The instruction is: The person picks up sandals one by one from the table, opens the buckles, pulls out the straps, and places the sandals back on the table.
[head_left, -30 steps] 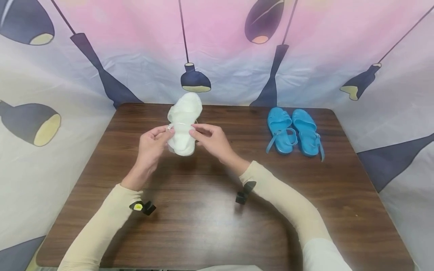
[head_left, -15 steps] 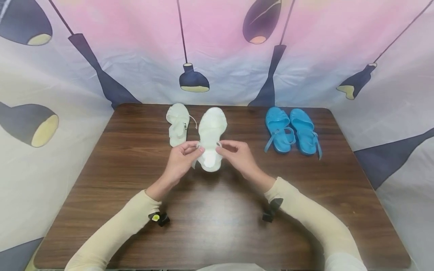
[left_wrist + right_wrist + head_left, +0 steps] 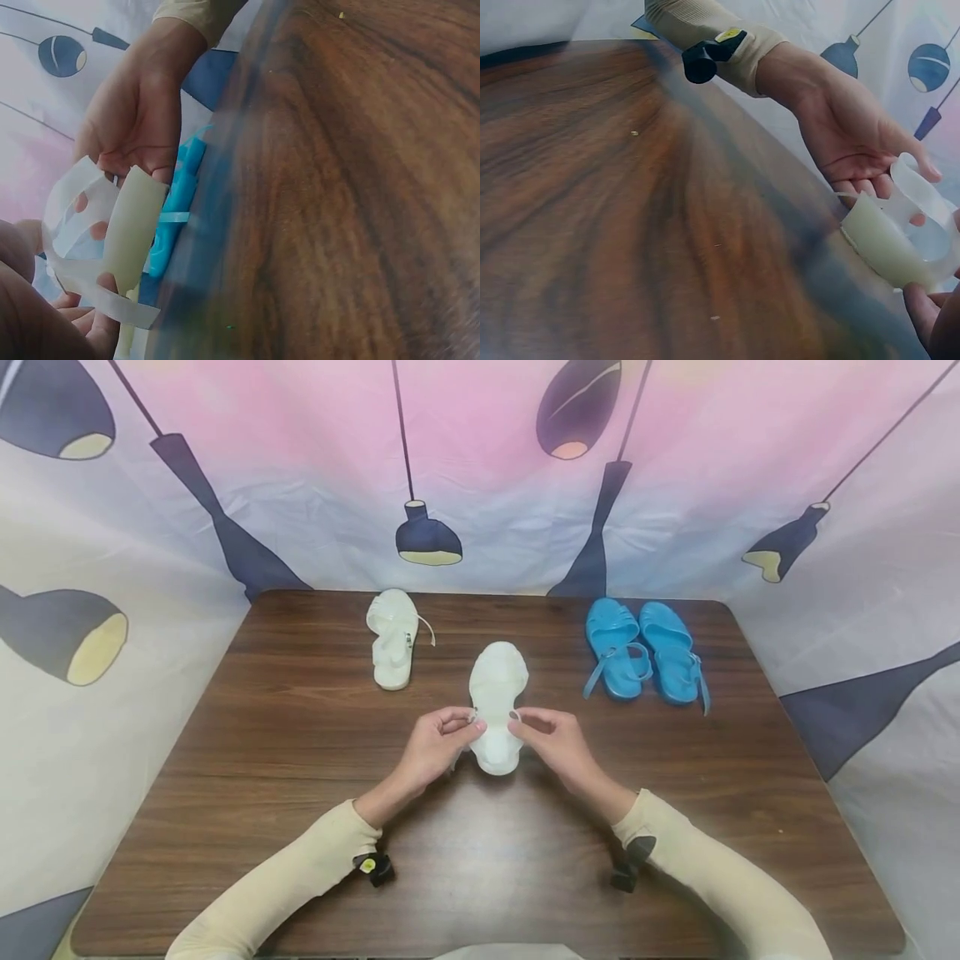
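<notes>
On my feed, the left grip (image 3: pixel 432 747) and right grip (image 3: pixel 562 745) pinch opposite sides of the white sandal (image 3: pixel 498 702) between them; uneven pressure could twist it loose onto the worktop (image 3: pixel 285 727) below.

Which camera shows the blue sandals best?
The head view: both blue sandals show whole there. The left wrist view shows only part, behind the held white sandal; the right wrist view shows neither.
</notes>
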Demonstrator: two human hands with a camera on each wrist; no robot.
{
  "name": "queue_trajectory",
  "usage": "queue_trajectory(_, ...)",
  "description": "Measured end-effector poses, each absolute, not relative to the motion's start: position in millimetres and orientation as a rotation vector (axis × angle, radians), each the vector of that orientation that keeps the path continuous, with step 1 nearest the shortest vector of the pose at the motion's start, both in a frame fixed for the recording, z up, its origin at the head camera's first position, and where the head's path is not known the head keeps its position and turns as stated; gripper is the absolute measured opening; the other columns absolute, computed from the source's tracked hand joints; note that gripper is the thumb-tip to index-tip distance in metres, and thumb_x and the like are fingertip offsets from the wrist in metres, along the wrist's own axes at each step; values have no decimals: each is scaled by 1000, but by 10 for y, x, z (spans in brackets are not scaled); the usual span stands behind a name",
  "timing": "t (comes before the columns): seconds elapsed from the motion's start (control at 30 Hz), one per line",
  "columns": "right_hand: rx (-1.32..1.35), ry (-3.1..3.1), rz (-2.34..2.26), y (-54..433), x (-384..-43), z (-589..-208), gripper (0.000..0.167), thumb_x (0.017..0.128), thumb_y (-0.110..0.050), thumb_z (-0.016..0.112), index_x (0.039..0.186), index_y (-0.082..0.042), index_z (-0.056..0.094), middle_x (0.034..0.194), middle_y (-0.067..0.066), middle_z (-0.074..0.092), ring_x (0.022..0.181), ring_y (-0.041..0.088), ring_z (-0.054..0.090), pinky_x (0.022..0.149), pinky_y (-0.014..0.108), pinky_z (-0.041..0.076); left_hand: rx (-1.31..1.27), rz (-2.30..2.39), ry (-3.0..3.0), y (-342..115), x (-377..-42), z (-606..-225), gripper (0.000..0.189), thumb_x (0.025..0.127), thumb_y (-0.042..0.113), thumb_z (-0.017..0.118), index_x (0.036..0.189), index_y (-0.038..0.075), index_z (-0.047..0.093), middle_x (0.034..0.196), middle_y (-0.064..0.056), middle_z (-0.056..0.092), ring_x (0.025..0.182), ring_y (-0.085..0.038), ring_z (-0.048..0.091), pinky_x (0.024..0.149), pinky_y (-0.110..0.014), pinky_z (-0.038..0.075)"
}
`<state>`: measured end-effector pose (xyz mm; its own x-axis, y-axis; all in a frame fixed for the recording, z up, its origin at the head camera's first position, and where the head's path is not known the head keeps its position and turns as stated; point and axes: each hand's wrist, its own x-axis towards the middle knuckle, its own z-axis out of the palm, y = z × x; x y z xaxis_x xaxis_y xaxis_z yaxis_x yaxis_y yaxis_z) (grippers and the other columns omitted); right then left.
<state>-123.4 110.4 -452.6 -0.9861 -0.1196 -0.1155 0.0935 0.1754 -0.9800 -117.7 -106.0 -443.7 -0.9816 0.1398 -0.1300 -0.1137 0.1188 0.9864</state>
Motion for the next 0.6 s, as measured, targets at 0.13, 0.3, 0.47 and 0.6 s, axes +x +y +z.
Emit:
queue_trajectory(0.13, -4, 2257, -1885, 1157, -1198, -4599, 35, 91, -25, 79, 121, -6, 74, 123, 9, 73, 120, 23, 64, 94, 35, 56, 32, 1943, 2175, -1030, -1154, -4475, 36, 95, 15, 73, 123, -7, 66, 113, -22, 73, 84, -13, 70, 75, -31, 60)
queue_trajectory(0.3, -11, 2243, -1847, 1208, -1160, -4664, 37, 92, -23, 77, 123, -3, 72, 126, 12, 71, 120, 26, 66, 93, 37, 58, 22, 1900, 2157, -1008, -1127, -4524, 32, 95, 16, 73, 119, -5, 68, 108, -19, 75, 79, -14, 70, 73, -33, 61)
queue_trajectory(0.47, -36, 2272, -1750, 1257, -1161, -4692, 38, 92, -27, 78, 123, -5, 72, 126, 11, 71, 120, 27, 66, 95, 40, 57, 13, 1859, 2173, -1002, -1112, -4568, 30, 95, 17, 74, 117, -4, 69, 105, -17, 76, 77, -16, 71, 70, -32, 61)
queue_trajectory(0.6, -116, 2274, -1606, 1323, -1211, -4664, 38, 93, -31, 76, 123, -7, 73, 126, 10, 71, 120, 28, 65, 98, 44, 55, 15, 1839, 2186, -1006, -1099, -4604, 31, 94, 16, 75, 116, -5, 69, 108, -18, 75, 84, -18, 73, 71, -32, 62)
